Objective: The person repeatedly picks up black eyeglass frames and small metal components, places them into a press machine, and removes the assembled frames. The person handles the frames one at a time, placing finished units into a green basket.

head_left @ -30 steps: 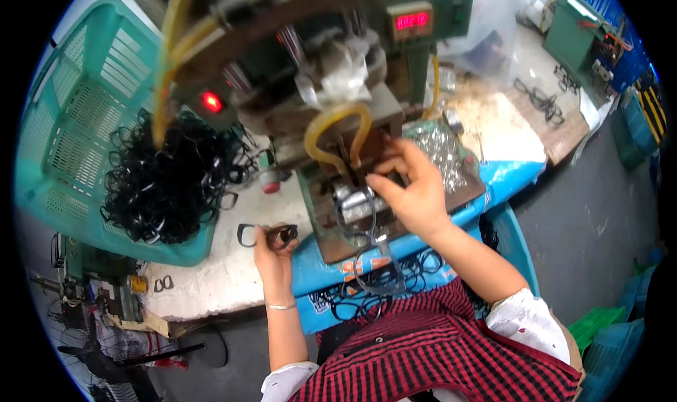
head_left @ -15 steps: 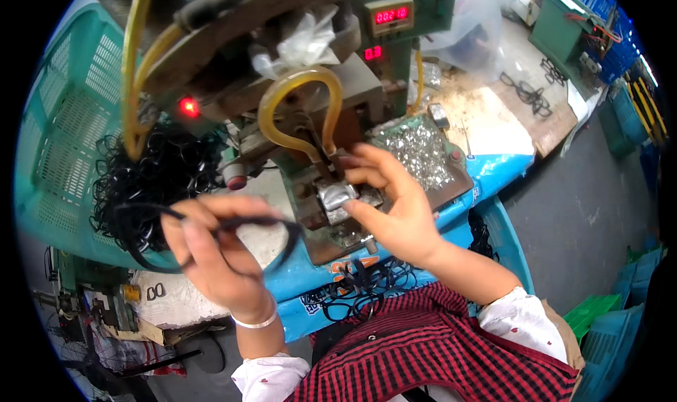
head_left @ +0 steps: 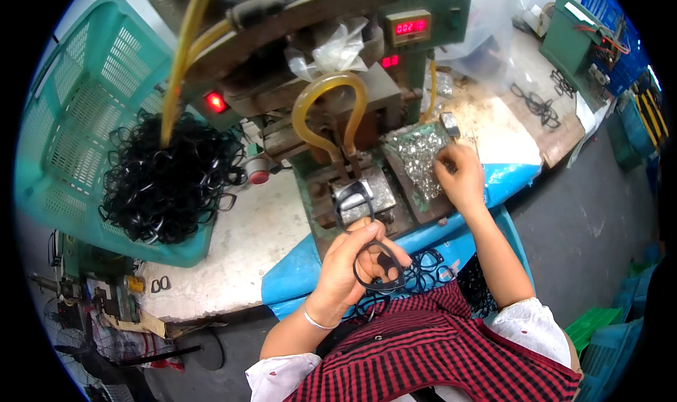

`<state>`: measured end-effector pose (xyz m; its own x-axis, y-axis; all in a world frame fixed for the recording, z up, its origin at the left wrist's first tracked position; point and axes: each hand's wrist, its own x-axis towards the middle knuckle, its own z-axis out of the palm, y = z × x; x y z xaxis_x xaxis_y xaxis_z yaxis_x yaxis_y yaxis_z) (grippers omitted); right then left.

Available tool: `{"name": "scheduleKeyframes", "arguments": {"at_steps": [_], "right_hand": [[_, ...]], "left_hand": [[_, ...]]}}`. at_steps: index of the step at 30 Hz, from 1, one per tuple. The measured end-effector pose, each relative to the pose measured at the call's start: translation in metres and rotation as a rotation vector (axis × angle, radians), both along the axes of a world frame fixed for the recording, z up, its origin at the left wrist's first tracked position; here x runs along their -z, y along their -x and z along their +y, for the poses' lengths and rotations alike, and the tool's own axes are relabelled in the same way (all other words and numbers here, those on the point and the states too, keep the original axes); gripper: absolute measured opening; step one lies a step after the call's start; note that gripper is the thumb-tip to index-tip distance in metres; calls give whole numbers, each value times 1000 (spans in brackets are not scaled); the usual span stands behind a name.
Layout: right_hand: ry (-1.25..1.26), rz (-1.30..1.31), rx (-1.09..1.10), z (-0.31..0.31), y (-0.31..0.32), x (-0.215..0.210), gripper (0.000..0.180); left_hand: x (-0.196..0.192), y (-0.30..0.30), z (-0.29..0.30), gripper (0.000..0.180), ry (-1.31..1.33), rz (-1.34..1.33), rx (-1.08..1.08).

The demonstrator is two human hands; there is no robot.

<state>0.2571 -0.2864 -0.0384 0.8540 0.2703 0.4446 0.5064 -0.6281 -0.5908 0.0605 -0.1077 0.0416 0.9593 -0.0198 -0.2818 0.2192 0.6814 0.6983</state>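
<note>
While left hand (head_left: 345, 268) grips frame (head_left: 381, 290), right hand (head_left: 462, 180) curls by shiny bits (head_left: 416, 159).

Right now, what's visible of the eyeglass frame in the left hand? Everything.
The eyeglass frame is black and plastic-looking, with two rounded rims; no temple arms show. The left hand holds it near the bridge, which it partly hides. It points away from the body, far rim overlapping the metal block in view; contact is unclear.

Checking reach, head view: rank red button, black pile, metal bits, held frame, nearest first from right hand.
1. Metal bits: just left of right hand.
2. Held frame: in left hand.
3. Red button: farther left.
4. Black pile: far left, in basket.
</note>
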Motion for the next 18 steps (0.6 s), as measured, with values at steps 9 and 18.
{"name": "scheduleKeyframes", "arguments": {"at_steps": [9,18], "right_hand": [[367,-372,-343,35,-20,2,27],[-351,141,-135,-17,-6,42,16]], "left_hand": [[10,4,13,35,21,0,139],[87,-6,168,14,-1559,-120,-817]]}}
